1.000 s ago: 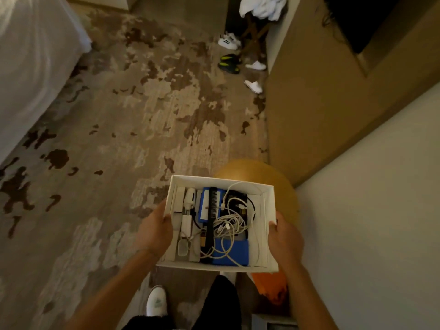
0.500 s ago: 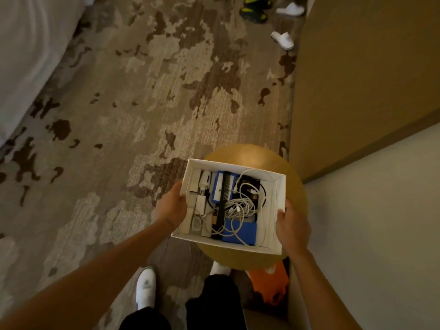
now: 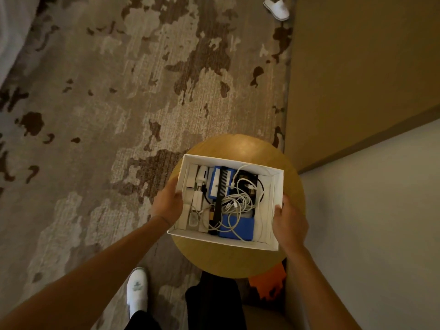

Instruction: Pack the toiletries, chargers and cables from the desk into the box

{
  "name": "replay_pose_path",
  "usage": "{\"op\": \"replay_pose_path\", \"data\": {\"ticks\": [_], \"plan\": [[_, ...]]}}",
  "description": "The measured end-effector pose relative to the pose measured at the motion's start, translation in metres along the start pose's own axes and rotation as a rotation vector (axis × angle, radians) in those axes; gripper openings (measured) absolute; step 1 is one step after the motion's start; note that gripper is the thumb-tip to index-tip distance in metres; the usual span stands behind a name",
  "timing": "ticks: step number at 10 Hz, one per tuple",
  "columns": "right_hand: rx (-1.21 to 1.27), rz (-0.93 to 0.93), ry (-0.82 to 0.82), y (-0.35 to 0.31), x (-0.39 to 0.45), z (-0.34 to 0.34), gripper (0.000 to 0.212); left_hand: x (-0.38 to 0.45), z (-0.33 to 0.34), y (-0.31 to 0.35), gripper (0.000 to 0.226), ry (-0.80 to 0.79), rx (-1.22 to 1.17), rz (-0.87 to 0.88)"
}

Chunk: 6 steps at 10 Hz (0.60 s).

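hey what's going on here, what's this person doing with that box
A person holds an open white box by its two short sides, left hand and right hand, over a round wooden table. The box is already packed: a black comb, tangled white cables and blue items lie inside.

Carpet (image 3: 100, 96), most of frame: grey-beige, dark brown blotches in irregular mottled pattern. Round table (image 3: 228, 260), lower centre: plain golden-yellow. Box (image 3: 228, 241) on it: white walls. Inside box: blue cases (image 3: 237, 228), black comb (image 3: 220, 194), white cables (image 3: 238, 201) tangled, white chargers (image 3: 197, 198) at left. Slipper (image 3: 277, 9), top right: white. Shoe (image 3: 137, 290), bottom: white. Trouser leg (image 3: 214, 303): black. Orange object (image 3: 269, 284) under table edge. Panel (image 3: 357, 67), upper right: tan-brown. Wall (image 3: 371, 222), right: pale grey.
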State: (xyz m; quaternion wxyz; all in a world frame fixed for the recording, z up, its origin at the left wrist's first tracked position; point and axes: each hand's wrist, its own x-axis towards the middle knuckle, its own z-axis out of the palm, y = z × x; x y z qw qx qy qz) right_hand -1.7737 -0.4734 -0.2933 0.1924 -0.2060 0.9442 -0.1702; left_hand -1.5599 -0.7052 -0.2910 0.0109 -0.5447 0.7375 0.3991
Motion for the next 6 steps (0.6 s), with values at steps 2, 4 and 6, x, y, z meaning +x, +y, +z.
{"op": "replay_pose_path", "data": {"ticks": [2,4,6], "plan": [[0.000,0.002,-0.010,0.002,0.002,0.005,0.034,0.002,0.016,-0.006,0.052,0.037,-0.010,-0.048],[-0.083,0.043,-0.344,-0.011,0.009,-0.034,0.009,-0.001,-0.014,0.011,0.060,-0.223,0.124,-0.065],[0.234,-0.018,-0.335,-0.075,-0.020,-0.151,0.025,-0.074,-0.107,0.089,0.044,-0.176,-0.053,0.148]]}}
